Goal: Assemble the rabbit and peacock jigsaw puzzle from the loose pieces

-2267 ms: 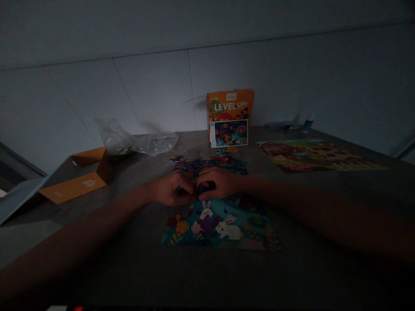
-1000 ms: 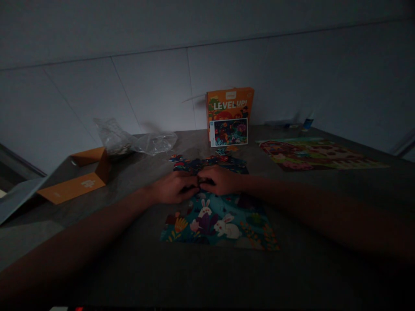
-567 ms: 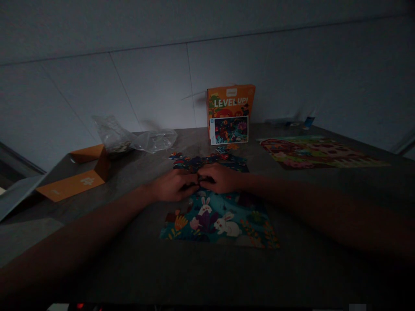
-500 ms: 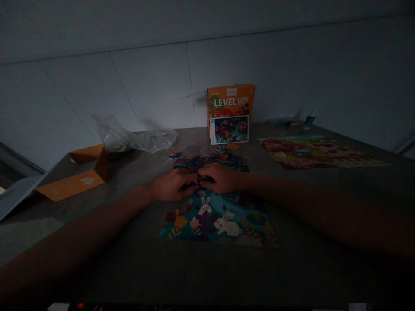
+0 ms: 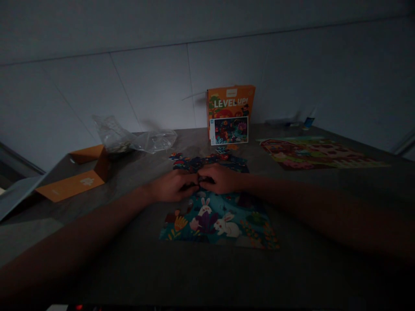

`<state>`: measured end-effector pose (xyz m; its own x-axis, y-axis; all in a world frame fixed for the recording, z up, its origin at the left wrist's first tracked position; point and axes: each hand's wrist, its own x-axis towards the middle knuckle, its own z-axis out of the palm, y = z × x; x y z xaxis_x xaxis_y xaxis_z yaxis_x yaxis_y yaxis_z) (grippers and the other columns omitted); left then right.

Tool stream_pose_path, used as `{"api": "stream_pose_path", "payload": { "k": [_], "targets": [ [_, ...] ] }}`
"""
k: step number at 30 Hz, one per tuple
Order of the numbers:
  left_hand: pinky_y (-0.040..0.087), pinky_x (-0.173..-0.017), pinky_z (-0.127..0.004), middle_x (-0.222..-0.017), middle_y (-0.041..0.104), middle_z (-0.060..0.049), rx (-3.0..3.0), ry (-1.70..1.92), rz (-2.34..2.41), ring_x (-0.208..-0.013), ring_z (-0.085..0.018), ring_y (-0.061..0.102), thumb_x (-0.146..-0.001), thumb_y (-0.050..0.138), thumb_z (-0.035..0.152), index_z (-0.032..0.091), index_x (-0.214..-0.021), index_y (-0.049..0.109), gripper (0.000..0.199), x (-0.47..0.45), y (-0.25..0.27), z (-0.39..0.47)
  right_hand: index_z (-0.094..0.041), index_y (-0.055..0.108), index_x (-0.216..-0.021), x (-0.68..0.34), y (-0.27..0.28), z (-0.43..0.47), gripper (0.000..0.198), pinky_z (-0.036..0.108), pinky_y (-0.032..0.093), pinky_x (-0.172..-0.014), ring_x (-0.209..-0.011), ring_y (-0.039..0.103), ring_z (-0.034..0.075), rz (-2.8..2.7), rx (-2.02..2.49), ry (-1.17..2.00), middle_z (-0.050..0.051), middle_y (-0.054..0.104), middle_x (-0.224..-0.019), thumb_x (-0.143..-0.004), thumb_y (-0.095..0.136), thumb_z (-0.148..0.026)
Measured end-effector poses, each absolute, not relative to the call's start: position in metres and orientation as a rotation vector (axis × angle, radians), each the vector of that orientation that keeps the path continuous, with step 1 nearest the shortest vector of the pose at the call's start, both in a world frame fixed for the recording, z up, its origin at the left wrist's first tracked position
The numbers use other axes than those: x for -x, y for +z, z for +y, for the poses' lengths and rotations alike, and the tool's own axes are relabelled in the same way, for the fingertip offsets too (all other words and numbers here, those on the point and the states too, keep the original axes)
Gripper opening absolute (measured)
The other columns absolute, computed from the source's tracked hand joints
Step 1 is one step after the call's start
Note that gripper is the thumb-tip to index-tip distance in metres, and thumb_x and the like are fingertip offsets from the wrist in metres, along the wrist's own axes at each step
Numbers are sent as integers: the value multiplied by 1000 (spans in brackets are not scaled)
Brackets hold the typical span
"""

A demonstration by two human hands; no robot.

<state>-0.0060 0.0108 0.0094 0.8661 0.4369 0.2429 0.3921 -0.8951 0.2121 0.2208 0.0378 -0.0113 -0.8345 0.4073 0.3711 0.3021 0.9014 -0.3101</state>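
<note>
A partly joined jigsaw puzzle [image 5: 207, 229] with white rabbits and plants lies flat on the grey table. Over its upper part my left hand [image 5: 175, 185] and my right hand [image 5: 218, 178] meet, fingertips pinched together. Whatever sits between the fingers is too dark and small to make out, though puzzle pieces surround them. Just beyond the hands several loose puzzle pieces [image 5: 177, 156] lie in a dark, colourful cluster. A picture card [image 5: 231, 130] showing a dark, colourful scene leans on an orange box [image 5: 231, 98] behind them.
On the left are an open orange box part [image 5: 73, 185] and a crumpled clear plastic bag [image 5: 155, 140]. A second puzzle [image 5: 324, 153] with a farm scene lies at the right. Behind it stands a small blue-labelled bottle [image 5: 308, 122]. A wall closes off the back.
Both hands stay in nearly the same place, fingertips still together. No piece has visibly moved.
</note>
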Motion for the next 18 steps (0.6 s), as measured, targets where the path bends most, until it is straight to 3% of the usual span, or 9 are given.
{"api": "stream_pose_path", "payload": {
  "k": [11, 18],
  "targets": [
    [46, -64, -25, -81, 67, -4, -2894, 435, 644, -68, -13, 61, -99, 53, 27, 16, -92, 64, 17, 8, 7, 12, -17, 58, -80, -221, -9, 36, 8, 27, 38, -72, -78, 56, 17, -2640, 546, 307, 3, 63, -80, -86, 61, -15],
    [47, -66, -25, -82, 68, -4, -2886, 479, 550, -72, -14, 63, -99, 60, 43, 17, -95, 65, 27, 7, 12, 12, -15, 65, -85, -222, -8, 37, 7, 30, 42, -81, -87, 58, 19, -2618, 505, 300, 6, 64, -86, -88, 61, -10]
  ]
}}
